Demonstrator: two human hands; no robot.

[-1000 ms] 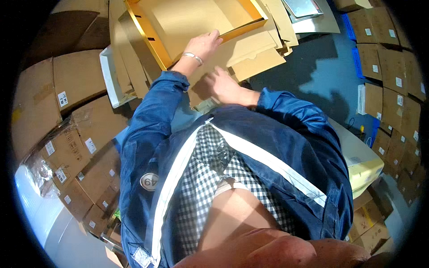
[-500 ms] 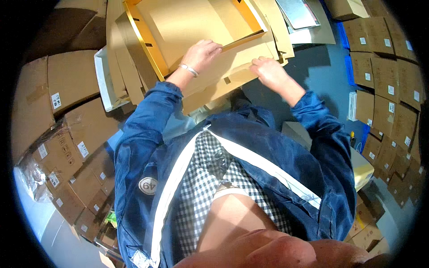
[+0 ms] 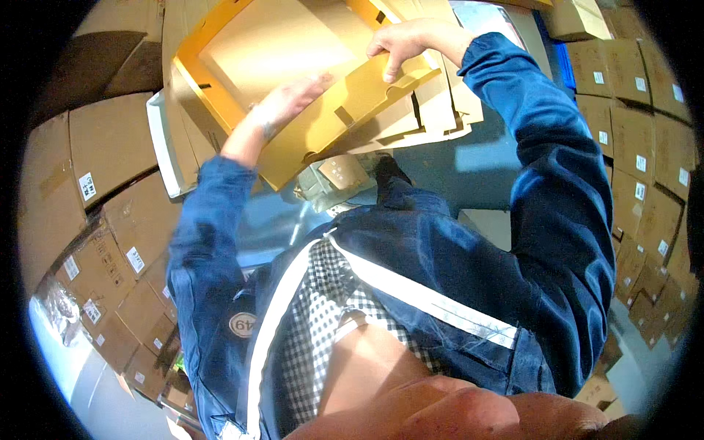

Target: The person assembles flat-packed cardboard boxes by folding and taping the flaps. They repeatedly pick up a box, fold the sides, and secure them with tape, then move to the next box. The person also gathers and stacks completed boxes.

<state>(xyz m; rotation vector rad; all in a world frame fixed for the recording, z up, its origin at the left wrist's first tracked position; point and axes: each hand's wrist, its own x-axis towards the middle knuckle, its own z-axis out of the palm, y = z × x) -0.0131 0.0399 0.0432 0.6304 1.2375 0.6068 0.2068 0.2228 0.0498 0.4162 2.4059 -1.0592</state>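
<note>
A shallow yellow-orange cardboard box point(image 3: 367, 92) with raised walls stands tilted in front of me, its near wall up and facing me. My right hand point(image 3: 412, 45) pinches the top of that wall near its right end, thumb on the outer face and fingers over the edge. Along the inside of the same wall, toward the left, lies my left hand point(image 3: 287, 104), slightly blurred, with fingers stretched out and pressed near the edge. Dark slots show in the walls. Beneath the box are flat cardboard sheets point(image 3: 440, 110).
Stacked brown cartons point(image 3: 110, 143) line the left side, and more labelled cartons point(image 3: 636, 147) stand at the right. A white bin edge point(image 3: 160, 143) is left of the work surface. Below the box sits a plastic-wrapped bundle point(image 3: 339, 176). A glossy sheet point(image 3: 493, 20) lies at the far right.
The near flap, low and slanting outward before, now stands up as a wall. My right hand has moved up onto its edge; my left has shifted left and down. The box has turned slightly.
</note>
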